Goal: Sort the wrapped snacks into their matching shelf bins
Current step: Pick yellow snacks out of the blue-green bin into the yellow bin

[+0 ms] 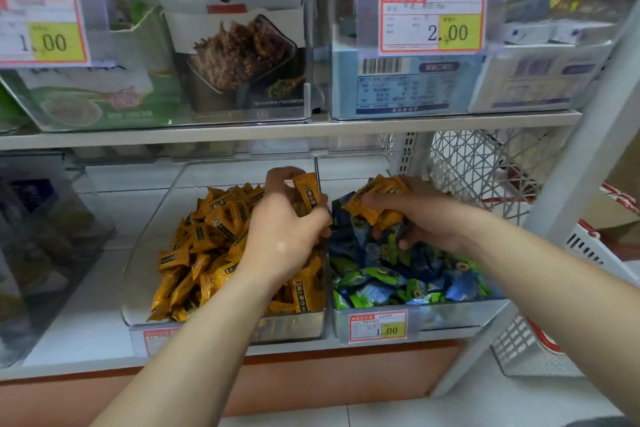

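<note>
Store shelving is filling your view, with two clear bins sitting side by side on the white lower shelf. Your left hand is hovering over the left bin, its fingers curling to pinch one orange snack pack above the orange pile lying there. Your right hand is reaching into the right bin, fingers gripping a bunch of orange packs just above the blue and green snacks filling it. A red-bordered price tag on that bin's front is showing 1.00 on yellow. On the shelf above, clear bins are holding boxed goods, with one upper tag reading 2.00 and another tag reading 1.00; the smaller print is too blurred to read. White wire mesh is closing the shelf's right end, and a white basket is sitting low beside the shelving post.
</note>
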Demonstrator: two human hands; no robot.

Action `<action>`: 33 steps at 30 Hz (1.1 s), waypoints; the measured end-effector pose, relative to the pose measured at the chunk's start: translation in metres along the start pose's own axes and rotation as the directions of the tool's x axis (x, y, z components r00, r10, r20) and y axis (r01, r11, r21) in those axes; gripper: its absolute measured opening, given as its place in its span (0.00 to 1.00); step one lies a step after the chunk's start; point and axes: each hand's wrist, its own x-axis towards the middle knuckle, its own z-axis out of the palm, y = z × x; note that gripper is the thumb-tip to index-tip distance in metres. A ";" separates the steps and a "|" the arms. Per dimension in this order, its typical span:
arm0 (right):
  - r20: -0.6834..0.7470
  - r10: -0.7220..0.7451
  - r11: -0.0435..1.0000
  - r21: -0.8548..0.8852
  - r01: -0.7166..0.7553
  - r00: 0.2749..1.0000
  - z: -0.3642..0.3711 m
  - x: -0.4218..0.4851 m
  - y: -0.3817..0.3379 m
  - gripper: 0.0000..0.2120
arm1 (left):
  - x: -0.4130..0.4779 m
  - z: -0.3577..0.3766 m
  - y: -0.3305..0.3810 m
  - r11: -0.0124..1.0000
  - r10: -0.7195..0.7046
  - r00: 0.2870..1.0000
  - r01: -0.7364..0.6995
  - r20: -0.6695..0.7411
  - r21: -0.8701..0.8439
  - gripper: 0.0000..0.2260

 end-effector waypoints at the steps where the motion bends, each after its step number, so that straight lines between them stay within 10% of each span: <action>1: -0.005 0.002 0.999 0.039 -0.002 1.000 0.002 -0.005 0.002 0.13 | -0.001 0.004 0.002 1.000 0.017 0.999 -0.016 0.032 -0.017 0.22; 7: -0.028 0.007 0.995 0.099 -0.004 1.000 0.009 -0.018 0.004 0.19 | -0.006 0.025 0.012 0.935 0.136 0.967 -0.197 0.216 0.295 0.15; 13: -0.033 0.030 0.991 0.128 -0.026 0.999 0.016 -0.016 0.004 0.15 | -0.010 0.046 0.014 0.744 0.183 0.940 -0.324 0.289 0.584 0.41; 22: 0.090 0.098 0.985 0.135 -0.109 0.991 0.014 -0.018 0.010 0.09 | 0.003 0.056 -0.002 0.781 0.265 0.921 -0.379 0.286 0.496 0.26; 27: 0.307 0.068 0.948 0.277 -0.158 0.949 0.009 -0.020 0.007 0.23 | 0.011 0.053 -0.003 0.799 0.325 0.925 -0.379 0.195 0.467 0.15; 33: 0.125 0.089 0.960 0.254 -0.119 0.988 -0.003 -0.018 0.004 0.20 | 0.020 0.052 -0.003 0.986 0.132 0.989 -0.124 -0.064 0.107 0.10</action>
